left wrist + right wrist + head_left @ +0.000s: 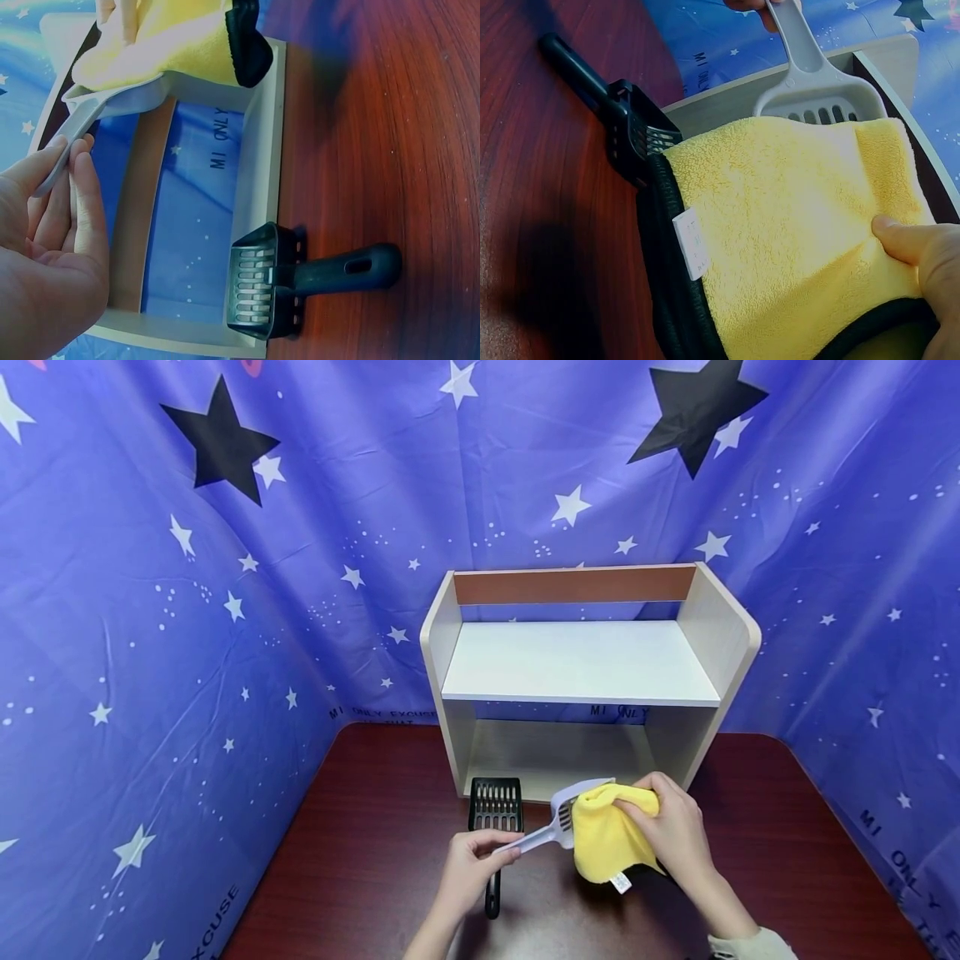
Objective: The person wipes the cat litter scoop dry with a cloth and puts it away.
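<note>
My left hand (472,868) pinches the handle of a light grey slotted litter scoop (534,839), which it holds up above the table. Over the scoop's far end lies a yellow cloth (611,835) with a dark edge and a white tag (691,244). My right hand (675,827) grips this cloth against the scoop, thumb on the near face; its other fingers are mostly hidden behind the cloth. In the right wrist view, part of the scoop's slotted head (821,101) shows past the cloth. A black litter scoop (259,285) lies on the table beside my left hand.
A pale two-tier shelf (581,660) stands at the back of the dark red wooden table (360,860), just beyond the scoops. Blue star-printed curtains (360,527) hang behind and at both sides.
</note>
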Demonstrator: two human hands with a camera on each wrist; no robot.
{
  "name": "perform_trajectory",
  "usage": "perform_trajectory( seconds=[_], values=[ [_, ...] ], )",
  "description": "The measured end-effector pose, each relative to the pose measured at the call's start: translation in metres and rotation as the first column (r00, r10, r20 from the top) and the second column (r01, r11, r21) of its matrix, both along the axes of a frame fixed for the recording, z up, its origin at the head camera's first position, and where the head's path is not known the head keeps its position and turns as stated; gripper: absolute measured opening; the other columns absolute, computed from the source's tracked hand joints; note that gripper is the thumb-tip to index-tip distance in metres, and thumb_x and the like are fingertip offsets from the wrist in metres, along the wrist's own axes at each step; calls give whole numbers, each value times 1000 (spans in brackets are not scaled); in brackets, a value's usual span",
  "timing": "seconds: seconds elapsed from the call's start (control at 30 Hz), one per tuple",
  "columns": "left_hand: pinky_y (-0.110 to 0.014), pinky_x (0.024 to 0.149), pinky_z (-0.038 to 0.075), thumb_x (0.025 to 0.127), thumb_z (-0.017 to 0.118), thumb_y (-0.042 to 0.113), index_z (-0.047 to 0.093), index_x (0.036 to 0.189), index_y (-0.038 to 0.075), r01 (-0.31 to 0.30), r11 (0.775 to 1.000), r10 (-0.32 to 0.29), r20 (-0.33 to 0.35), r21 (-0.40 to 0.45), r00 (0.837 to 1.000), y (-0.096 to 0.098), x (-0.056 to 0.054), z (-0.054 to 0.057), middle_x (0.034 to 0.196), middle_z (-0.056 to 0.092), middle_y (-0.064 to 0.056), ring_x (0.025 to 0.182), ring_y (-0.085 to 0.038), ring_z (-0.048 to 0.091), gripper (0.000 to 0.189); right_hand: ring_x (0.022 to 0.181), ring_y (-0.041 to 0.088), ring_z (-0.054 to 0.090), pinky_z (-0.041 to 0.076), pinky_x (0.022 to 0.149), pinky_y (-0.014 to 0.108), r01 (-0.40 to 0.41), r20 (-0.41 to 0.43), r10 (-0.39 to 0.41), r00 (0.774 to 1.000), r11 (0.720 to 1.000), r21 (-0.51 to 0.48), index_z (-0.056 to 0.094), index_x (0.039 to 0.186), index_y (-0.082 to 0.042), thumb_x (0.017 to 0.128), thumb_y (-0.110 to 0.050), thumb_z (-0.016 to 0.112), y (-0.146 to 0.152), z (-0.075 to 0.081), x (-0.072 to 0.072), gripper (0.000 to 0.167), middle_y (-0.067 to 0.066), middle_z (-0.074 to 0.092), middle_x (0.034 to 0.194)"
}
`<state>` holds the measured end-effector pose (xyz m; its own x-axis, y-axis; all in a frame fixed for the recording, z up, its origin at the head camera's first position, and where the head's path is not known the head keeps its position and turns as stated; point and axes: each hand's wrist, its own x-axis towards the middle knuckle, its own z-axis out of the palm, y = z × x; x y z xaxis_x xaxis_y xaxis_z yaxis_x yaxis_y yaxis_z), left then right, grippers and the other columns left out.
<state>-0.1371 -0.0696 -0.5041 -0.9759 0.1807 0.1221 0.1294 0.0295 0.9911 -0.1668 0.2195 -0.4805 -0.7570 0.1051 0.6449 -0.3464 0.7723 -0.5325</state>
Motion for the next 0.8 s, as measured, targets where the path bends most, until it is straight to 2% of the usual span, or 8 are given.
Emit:
perform_trajectory(
  seconds=[0.33,0.53,0.63,0.8],
  values=[
    [-13,68,54,83,76,3,74,104,-8,-29,1000,29,0,-8,1000,-6,-2,2,98,73,-28,73,3,65,24,68,-1,49,37,61,13,13,-1,-13,1000,998,-55,66,81,-10,63,-4,90,11,-1,-1,31,1,68,76],
    [-15,69,58,84,73,-1,71,105,-12,-20,999,21,-19,50,1000,-6,-5,3,98,71,-33,75,1,68,23,71,-7,47,37,62,12,-75,-45,71,996,993,-91,67,82,-11,61,2,90,10,1,1,34,-2,65,78],
    [-17,70,59,85,71,-3,68,104,-16,-12,996,15,-28,83,999,-4,-6,4,99,69,-37,75,1,69,23,70,-6,46,37,60,12,-125,-71,119,990,987,-97,66,82,-12,60,4,90,5,3,1,36,-5,63,78],
    [-17,72,60,84,71,-6,66,104,-19,-14,995,16,-21,99,1000,3,-6,5,99,67,-41,75,2,68,24,70,-5,46,37,59,12,-165,-109,155,982,983,-85,66,82,-14,59,2,91,-4,5,0,37,-6,62,78]
  ],
)
